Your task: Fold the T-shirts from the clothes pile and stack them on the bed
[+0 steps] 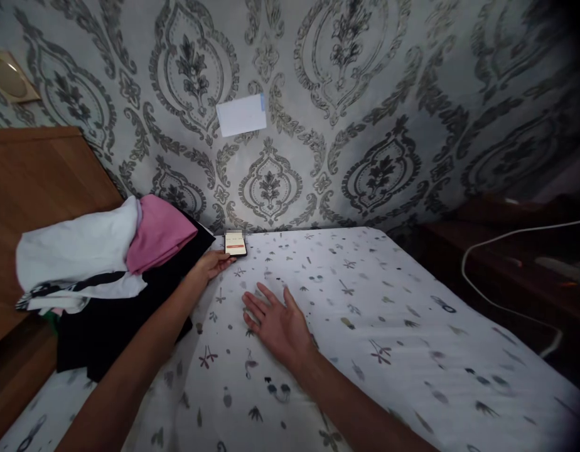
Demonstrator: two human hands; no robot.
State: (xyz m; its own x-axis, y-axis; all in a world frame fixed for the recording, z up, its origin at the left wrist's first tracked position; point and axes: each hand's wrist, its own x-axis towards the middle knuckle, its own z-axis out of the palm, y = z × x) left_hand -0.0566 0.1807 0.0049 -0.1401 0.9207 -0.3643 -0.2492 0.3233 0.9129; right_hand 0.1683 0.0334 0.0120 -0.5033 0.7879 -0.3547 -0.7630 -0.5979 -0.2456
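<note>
My left hand [214, 262] reaches to the far side of the bed and grips the lower left corner of a smartphone [236, 245]. The phone's lit screen faces me, with a pale page and an orange-red bar on it. My right hand [278, 320] is held palm up over the patterned bedsheet [346, 326], fingers spread and nothing in it. Left of my left forearm lies a heap of clothes: a white garment [83, 245], a pink one [158, 232] and a black one [115, 320].
A wooden headboard [40, 169] stands at the left, under a wall switch [12, 76]. On the wallpapered wall hangs a white paper [243, 116]. Right of the bed, a white cable [497, 242] runs across dark furniture [501, 263].
</note>
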